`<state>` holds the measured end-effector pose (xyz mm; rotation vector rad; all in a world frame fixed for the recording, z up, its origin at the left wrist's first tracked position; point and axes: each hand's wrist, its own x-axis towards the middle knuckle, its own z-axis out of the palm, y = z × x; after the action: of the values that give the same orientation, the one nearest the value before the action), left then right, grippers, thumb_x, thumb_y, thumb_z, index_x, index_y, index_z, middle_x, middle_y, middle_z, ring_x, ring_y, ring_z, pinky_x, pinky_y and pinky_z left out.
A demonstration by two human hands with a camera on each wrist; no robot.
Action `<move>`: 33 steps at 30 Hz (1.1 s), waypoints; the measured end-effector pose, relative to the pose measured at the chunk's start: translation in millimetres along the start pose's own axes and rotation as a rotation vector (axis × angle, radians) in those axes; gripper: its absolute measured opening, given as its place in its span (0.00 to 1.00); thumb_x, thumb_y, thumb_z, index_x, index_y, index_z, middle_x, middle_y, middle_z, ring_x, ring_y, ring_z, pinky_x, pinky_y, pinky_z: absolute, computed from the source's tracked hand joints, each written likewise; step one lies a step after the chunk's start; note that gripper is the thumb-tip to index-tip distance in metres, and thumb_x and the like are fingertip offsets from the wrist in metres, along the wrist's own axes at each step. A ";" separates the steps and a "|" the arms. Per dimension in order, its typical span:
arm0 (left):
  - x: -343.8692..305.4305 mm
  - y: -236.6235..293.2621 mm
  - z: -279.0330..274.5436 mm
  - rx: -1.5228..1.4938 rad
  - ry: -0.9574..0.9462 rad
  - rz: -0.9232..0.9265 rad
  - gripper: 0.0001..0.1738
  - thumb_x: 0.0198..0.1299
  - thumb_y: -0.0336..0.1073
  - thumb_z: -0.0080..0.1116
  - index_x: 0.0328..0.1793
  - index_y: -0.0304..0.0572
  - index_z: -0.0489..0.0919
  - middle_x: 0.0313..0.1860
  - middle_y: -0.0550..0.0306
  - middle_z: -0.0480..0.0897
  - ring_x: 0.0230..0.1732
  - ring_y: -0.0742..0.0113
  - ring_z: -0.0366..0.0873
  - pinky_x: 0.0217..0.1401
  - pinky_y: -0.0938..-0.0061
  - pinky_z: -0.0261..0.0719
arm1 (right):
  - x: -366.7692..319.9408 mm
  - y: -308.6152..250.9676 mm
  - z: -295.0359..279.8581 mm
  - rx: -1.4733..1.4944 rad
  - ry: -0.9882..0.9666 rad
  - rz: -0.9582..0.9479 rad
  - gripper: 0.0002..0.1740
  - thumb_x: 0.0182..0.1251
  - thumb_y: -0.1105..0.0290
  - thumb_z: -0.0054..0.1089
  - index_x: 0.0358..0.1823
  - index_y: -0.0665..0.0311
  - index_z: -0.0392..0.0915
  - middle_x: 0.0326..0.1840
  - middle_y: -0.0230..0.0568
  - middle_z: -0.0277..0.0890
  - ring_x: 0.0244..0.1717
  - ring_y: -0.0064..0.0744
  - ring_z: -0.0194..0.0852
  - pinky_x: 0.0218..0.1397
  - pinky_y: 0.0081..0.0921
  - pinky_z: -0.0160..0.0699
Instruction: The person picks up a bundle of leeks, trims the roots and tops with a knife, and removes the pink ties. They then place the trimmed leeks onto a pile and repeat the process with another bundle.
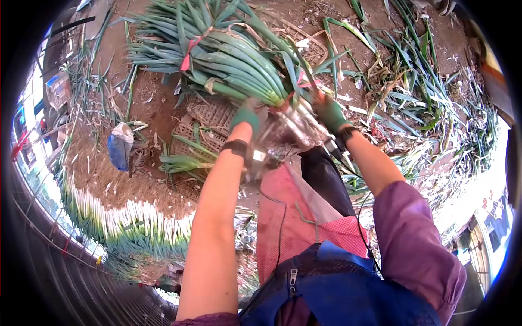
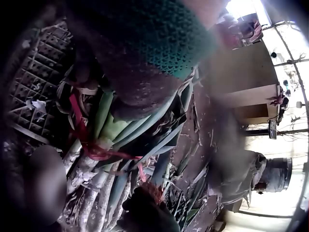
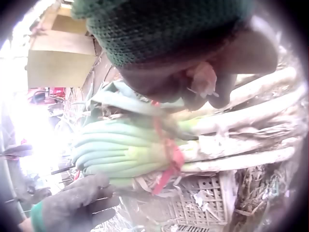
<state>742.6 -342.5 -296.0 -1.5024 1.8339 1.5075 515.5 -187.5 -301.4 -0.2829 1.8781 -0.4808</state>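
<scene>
A thick bundle of green onions (image 1: pixel 244 60), bound with red ties (image 1: pixel 187 58), lies over plastic crates with its leaves fanned away from me and its white stalks toward me. My left hand (image 1: pixel 249 117), in a dark-palmed green glove, lies against the near side of the bundle by the leaf bases. Straight left fingers (image 3: pixel 91 193) touch the leaves in the right wrist view. Gloved likewise, my right hand (image 1: pixel 329 114) curls its fingers on a green onion at the bundle's far right, beside the red tie (image 3: pixel 171 162). A small pale, frayed bit (image 3: pixel 203 79) shows at its fingers.
A smaller bunch of green onions (image 1: pixel 187 163) lies left on a lattice crate (image 1: pixel 182 130). Beyond it are a blue-and-white bag (image 1: pixel 120 145) and a long row of green onions (image 1: pixel 130 223). Loose leaves (image 1: pixel 418 81) litter the ground at right.
</scene>
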 end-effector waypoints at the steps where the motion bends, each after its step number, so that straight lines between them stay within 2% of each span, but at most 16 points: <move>1: -0.6 -4.5 9.3 -0.017 -0.022 -0.014 0.27 0.58 0.35 0.59 0.63 0.33 0.70 0.58 0.46 0.77 0.55 0.63 0.75 0.59 0.73 0.70 | -35.9 -9.1 -18.8 0.113 -0.009 0.024 0.24 0.55 0.55 0.57 0.45 0.67 0.72 0.37 0.58 0.79 0.41 0.52 0.79 0.43 0.42 0.76; 2: -1.4 -8.5 18.4 -0.034 -0.044 -0.028 0.28 0.58 0.35 0.59 0.64 0.33 0.69 0.60 0.46 0.76 0.58 0.62 0.74 0.61 0.73 0.70 | -31.9 38.2 -28.8 -0.107 0.020 0.112 0.25 0.57 0.53 0.57 0.49 0.64 0.71 0.38 0.58 0.79 0.42 0.55 0.79 0.42 0.43 0.75; 3: -9.4 -2.4 22.6 -0.018 -0.037 -0.048 0.29 0.58 0.35 0.59 0.65 0.33 0.68 0.61 0.46 0.75 0.59 0.62 0.73 0.62 0.72 0.69 | -56.5 68.5 -40.7 -0.174 0.072 0.045 0.24 0.58 0.51 0.56 0.49 0.61 0.71 0.39 0.58 0.78 0.43 0.57 0.78 0.42 0.44 0.75; 4: -15.2 3.4 24.4 -0.001 -0.030 -0.066 0.29 0.58 0.35 0.58 0.65 0.33 0.68 0.62 0.46 0.74 0.61 0.62 0.72 0.63 0.72 0.68 | -92.5 68.7 -57.5 -0.322 0.112 0.047 0.25 0.60 0.49 0.55 0.48 0.61 0.71 0.39 0.59 0.78 0.43 0.59 0.77 0.43 0.45 0.75; 7: -20.5 14.4 22.3 0.041 -0.105 -0.108 0.29 0.58 0.36 0.57 0.65 0.32 0.67 0.63 0.45 0.72 0.63 0.61 0.70 0.65 0.71 0.66 | -157.1 161.4 -85.8 -0.292 0.058 -0.029 0.25 0.59 0.49 0.57 0.51 0.58 0.71 0.36 0.58 0.79 0.43 0.61 0.77 0.43 0.46 0.77; 11: -1.5 1.1 37.3 0.057 -0.123 -0.046 0.27 0.57 0.36 0.57 0.64 0.41 0.70 0.56 0.45 0.78 0.55 0.60 0.76 0.56 0.69 0.71 | -208.2 175.4 -94.7 -0.457 0.003 -0.084 0.26 0.58 0.54 0.57 0.56 0.56 0.69 0.39 0.54 0.80 0.42 0.55 0.79 0.44 0.43 0.77; 13: 15.5 -1.5 48.7 -0.055 -0.097 -0.080 0.22 0.56 0.37 0.59 0.57 0.40 0.73 0.43 0.51 0.81 0.41 0.66 0.75 0.47 0.69 0.74 | -205.5 131.1 -84.9 -0.555 0.016 0.062 0.24 0.58 0.56 0.59 0.54 0.56 0.70 0.36 0.54 0.79 0.40 0.58 0.78 0.42 0.46 0.76; 15: 27.9 -21.7 58.2 -0.176 -0.065 -0.030 0.22 0.55 0.36 0.60 0.55 0.38 0.74 0.42 0.52 0.81 0.40 0.68 0.74 0.46 0.70 0.74 | -184.4 128.6 -72.4 -0.478 0.056 -0.022 0.21 0.59 0.55 0.58 0.50 0.57 0.71 0.34 0.55 0.79 0.38 0.58 0.78 0.41 0.47 0.76; 19: 41.4 -28.6 66.7 0.066 0.020 0.028 0.22 0.54 0.34 0.60 0.56 0.38 0.74 0.47 0.48 0.81 0.46 0.64 0.78 0.50 0.69 0.74 | -115.6 78.2 -39.9 -0.557 0.104 -0.260 0.17 0.62 0.56 0.56 0.48 0.57 0.71 0.33 0.53 0.79 0.36 0.58 0.78 0.39 0.48 0.77; 20: 28.8 -5.5 53.2 0.116 0.004 -0.027 0.23 0.53 0.39 0.62 0.55 0.40 0.75 0.50 0.45 0.81 0.50 0.56 0.79 0.52 0.67 0.75 | -93.9 65.9 -29.1 -0.599 0.090 -0.207 0.18 0.61 0.55 0.56 0.48 0.58 0.71 0.33 0.54 0.79 0.37 0.58 0.78 0.40 0.47 0.76; 25: 26.7 18.2 75.7 0.348 0.227 -0.157 0.25 0.51 0.47 0.64 0.52 0.41 0.75 0.49 0.42 0.80 0.50 0.44 0.78 0.50 0.57 0.75 | -26.3 30.6 -8.1 -0.531 0.105 -0.295 0.19 0.60 0.54 0.54 0.42 0.61 0.74 0.36 0.59 0.78 0.40 0.57 0.77 0.45 0.45 0.75; 27: 29.4 13.0 85.3 0.323 0.254 -0.229 0.25 0.52 0.46 0.64 0.53 0.42 0.74 0.49 0.42 0.80 0.48 0.43 0.78 0.48 0.55 0.75 | -43.5 30.7 -26.7 -0.516 0.052 -0.266 0.19 0.59 0.56 0.57 0.45 0.62 0.75 0.36 0.57 0.78 0.40 0.55 0.78 0.42 0.41 0.75; 29: 24.3 2.3 78.3 0.257 0.230 -0.104 0.20 0.56 0.40 0.61 0.53 0.43 0.74 0.48 0.41 0.80 0.49 0.41 0.77 0.47 0.56 0.76 | -88.3 43.1 -42.8 -0.550 0.035 -0.151 0.19 0.59 0.56 0.60 0.44 0.64 0.75 0.35 0.55 0.79 0.38 0.53 0.79 0.40 0.39 0.75; 31: 24.3 -7.8 74.8 0.136 0.227 -0.105 0.14 0.57 0.42 0.58 0.48 0.51 0.76 0.42 0.51 0.83 0.43 0.54 0.82 0.45 0.62 0.78 | -146.6 67.6 -61.6 -0.463 0.020 -0.115 0.20 0.60 0.55 0.59 0.45 0.62 0.75 0.35 0.55 0.79 0.38 0.55 0.79 0.40 0.42 0.77; 32: 21.3 -17.3 77.6 0.128 0.246 -0.071 0.13 0.56 0.40 0.59 0.46 0.48 0.76 0.41 0.50 0.83 0.42 0.51 0.81 0.44 0.61 0.77 | -168.7 114.8 -66.7 -0.406 0.088 -0.066 0.21 0.59 0.57 0.60 0.48 0.63 0.74 0.36 0.53 0.80 0.39 0.51 0.80 0.41 0.38 0.78; 33: 23.3 -24.8 81.1 0.120 0.268 -0.027 0.13 0.56 0.39 0.60 0.45 0.44 0.76 0.41 0.49 0.83 0.42 0.47 0.80 0.43 0.60 0.77 | -194.2 130.2 -74.1 -0.322 0.127 -0.167 0.20 0.59 0.60 0.61 0.49 0.63 0.74 0.37 0.49 0.80 0.38 0.44 0.82 0.40 0.34 0.78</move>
<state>726.7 -282.0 -357.8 -1.7306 2.0015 1.2078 518.8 23.5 -176.4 -0.6391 2.0648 -0.3113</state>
